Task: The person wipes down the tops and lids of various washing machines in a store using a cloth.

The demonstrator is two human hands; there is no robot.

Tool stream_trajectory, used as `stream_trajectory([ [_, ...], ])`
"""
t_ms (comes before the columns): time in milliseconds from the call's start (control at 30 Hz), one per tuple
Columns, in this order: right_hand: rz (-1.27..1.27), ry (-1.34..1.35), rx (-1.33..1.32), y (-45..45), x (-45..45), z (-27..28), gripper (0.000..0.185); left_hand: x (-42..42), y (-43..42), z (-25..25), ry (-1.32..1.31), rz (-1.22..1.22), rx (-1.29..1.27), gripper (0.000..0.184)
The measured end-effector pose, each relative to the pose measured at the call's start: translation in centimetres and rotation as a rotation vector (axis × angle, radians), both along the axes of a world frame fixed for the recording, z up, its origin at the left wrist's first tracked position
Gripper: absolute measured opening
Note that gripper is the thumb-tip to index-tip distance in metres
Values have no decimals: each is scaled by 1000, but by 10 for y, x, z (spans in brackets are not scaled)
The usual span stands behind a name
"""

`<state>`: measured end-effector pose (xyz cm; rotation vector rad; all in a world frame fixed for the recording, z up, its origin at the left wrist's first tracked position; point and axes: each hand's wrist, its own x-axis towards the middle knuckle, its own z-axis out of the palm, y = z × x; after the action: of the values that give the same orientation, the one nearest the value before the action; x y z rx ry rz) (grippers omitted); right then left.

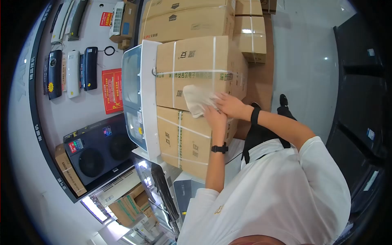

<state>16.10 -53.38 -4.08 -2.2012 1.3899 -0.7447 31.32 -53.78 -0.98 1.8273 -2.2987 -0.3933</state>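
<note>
A pale cream cloth (195, 100), partly smeared by motion, hangs over the cardboard boxes in front of me. My left hand (215, 117), with a black watch on the wrist, pinches its near edge. Close beside it, my right hand (232, 105), with a black wristband, grips the cloth's near corner with bent fingers. Behind the cloth is a large strapped cardboard box (196, 53) with green printed tape. Another strapped carton (185, 141) adjoins it, nearer my left arm.
A white twin-tub washing machine (149, 98) stands left of the boxes. More cartons (188, 20) are stacked beyond. Wall shelving on the left carries appliances and a dark outdoor unit (98, 147). Tiled floor (304, 53) and dark appliances (359, 81) lie to the right.
</note>
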Motion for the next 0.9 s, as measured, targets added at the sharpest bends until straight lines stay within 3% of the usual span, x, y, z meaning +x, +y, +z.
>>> stream_trajectory([
  [133,271,-73,260,18,-47,18,44,-42,46,45,204,178,257,40],
  [233,236,-341,282,44,-99,26,43,-78,81,57,330,84,242,38],
  [300,241,-422,297,56,-145,30,42,-116,97,59,245,133,316,41],
  [367,209,-448,202,69,-205,7,41,-177,107,45,255,117,300,46],
  [467,130,-353,28,87,-328,-50,42,-298,110,-16,315,-57,216,54],
  [533,-24,-256,134,110,-441,-39,44,-370,114,-53,175,-252,230,57],
  [633,-298,-279,6,164,-544,-43,49,-480,130,-59,193,-457,523,70],
  [667,-389,-272,-108,179,-584,-41,51,-522,131,-57,186,-580,500,71],
  [733,-543,-261,-57,202,-635,-27,51,-574,123,-43,126,-810,459,74],
  [900,-937,-345,-183,235,-755,-6,49,-750,90,-26,169,-1057,354,74],
])
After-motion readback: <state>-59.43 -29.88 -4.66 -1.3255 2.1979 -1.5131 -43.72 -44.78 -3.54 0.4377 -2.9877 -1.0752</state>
